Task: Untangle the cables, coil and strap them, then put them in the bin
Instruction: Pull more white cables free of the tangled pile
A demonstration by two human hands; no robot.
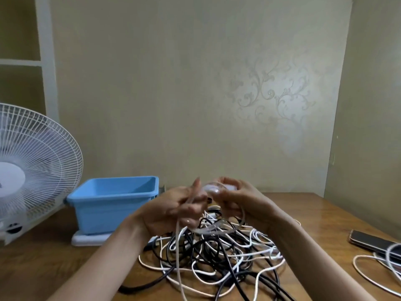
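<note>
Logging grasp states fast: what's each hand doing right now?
Left hand: grips the white cable.
Right hand: grips the same cable's loop.

Back wall: the back wall (173, 83) is plain beige wallpaper and rises beyond the left hand (173, 205) and the right hand (236, 198).
Pattern: a faint scroll pattern (271, 98) of leaves, above and to the right of the right hand.
Side wall: the side wall (373, 105) is the same beige but dimmer, and meets the back wall in a corner far right of the right hand.
Shelf unit: the shelf unit (46, 61) has a white frame with open compartments, high up and far left of the left hand.
Table: the table (303, 205) is glossy brown wood under both hands and reaches the back wall.
Fan: the fan (32, 170) has a white wire guard and stands well left of the left hand.
Light: soft, brightest on the patterned patch.
</note>
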